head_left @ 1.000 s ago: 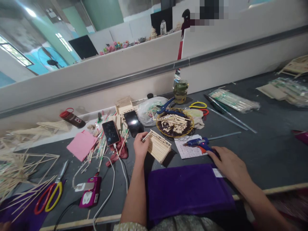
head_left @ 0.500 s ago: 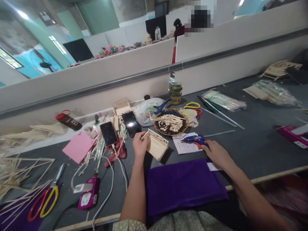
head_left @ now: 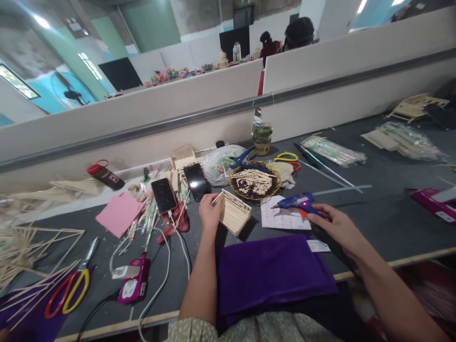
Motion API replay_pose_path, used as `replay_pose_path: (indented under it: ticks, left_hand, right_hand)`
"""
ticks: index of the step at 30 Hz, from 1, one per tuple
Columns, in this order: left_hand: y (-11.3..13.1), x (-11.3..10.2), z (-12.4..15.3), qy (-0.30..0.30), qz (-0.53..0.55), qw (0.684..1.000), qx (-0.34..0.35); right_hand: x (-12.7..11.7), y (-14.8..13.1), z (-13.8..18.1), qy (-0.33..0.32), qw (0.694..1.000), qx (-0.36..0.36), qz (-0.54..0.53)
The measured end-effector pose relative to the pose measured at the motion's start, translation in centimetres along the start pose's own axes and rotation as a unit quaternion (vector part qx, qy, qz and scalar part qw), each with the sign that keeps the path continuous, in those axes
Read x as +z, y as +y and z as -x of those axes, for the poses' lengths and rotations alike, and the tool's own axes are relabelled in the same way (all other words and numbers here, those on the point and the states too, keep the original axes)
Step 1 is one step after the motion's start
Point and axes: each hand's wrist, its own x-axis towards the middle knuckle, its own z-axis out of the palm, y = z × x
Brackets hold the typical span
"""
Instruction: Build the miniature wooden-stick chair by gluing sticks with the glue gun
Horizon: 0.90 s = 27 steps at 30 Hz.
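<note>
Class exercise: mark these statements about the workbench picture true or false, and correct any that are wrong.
1. The right grip holds a blue glue gun. True.
2. The left grip holds scissors. False: it holds a small stick-built model.
3. The purple cloth lies nearer the camera than the glue gun. True.
4. The pink sheet lies right of the yellow-rimmed basket. False: it lies left of it.
5. A greenish jar stands beyond the basket. True.
</note>
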Motion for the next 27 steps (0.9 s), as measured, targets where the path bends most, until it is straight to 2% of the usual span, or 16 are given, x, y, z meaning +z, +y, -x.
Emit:
replay_pose_path:
  ticks: [2,3,7,12,15,18,20,22,24,27]
  left_hand:
    - [0.0,0.0,0.0,0.000,-0.004,1.000,0.000]
    - [0.0,0.0,0.0,-0.001,-0.005,1.000,0.001]
    - [-0.1,0.0,0.0,-0.006,-0.008,1.000,0.007]
    - [-0.2,0.1,0.1,-0.002,-0.006,1.000,0.008]
    - [0.0,0.1,0.1,0.001,0.000,1.000,0.003]
    - [0.2,0.1,0.1,0.002,0.009,1.000,-0.004]
    - [0.2,0.1,0.1,0.003,0.009,1.000,-0.002]
    - [0.1,0.1,0.1,0.005,0.008,1.000,0.003]
    - [0.1,0.2,0.2,0.008,0.010,1.000,0.008]
    - [0.0,0.2,0.3,0.013,0.014,1.000,0.011]
  right_hand:
    - [0.6,-1.9,0.8,-0.082,0.993,0.014,-0.086]
    - [0.9,-2.8,1.0,-0.099,0.990,0.010,-0.102]
    - [2.0,-4.9,0.9,-0.094,0.987,-0.025,-0.127]
    - [2.5,-4.9,0.3,-0.075,0.983,-0.042,-0.164]
    - [3.0,-5.3,0.9,-0.094,0.978,-0.049,-0.179]
    - [4.7,-6.5,1.7,-0.106,0.975,-0.077,-0.177]
    - [6.3,-7.4,2.1,-0.111,0.976,-0.112,-0.150]
    - [8.2,-8.0,2.0,-0.091,0.979,-0.167,-0.072]
    - [9.9,-8.3,1.6,-0.057,0.969,-0.238,0.015]
    - [11.8,-8.7,0.6,-0.046,0.951,-0.282,0.116]
